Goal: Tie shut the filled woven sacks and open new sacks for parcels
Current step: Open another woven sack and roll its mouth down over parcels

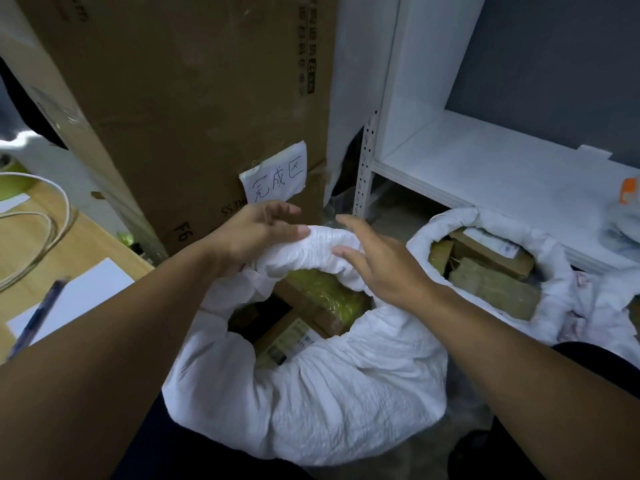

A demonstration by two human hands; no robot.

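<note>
Resting your left hand [252,233] and right hand [381,268] loose-fingered on the sack rim [322,242], you should unroll it evenly before tying

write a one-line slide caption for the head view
Left hand and right hand on the rolled rim of a parcel-filled white sack, second open sack alongside.
</note>
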